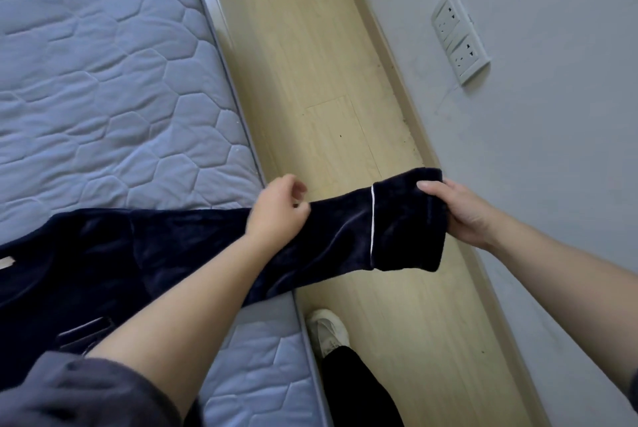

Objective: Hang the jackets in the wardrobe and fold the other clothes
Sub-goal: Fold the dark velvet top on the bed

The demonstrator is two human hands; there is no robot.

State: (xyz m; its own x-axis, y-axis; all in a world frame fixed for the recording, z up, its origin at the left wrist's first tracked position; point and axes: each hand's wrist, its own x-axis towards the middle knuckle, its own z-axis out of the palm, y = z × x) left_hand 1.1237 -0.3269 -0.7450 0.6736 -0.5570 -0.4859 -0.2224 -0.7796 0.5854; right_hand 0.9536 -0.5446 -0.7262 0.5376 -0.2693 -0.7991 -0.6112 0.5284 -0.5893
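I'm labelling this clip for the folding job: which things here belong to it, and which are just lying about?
Job: navy velvet garment, its white-piped sleeve, right hand gripping the cuff, left hand over the sleeve, mattress under the garment.
Lying about: wall sockets, wooden floor, white shoe.

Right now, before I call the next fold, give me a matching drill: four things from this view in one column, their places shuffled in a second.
Column one:
1 sleeve cuff
2 garment body
3 white shoe
4 sockets

Column two:
A on the wall
B on the mattress
C gripped by the right hand
D on the wooden floor

Pairs: 1-C, 2-B, 3-D, 4-A.
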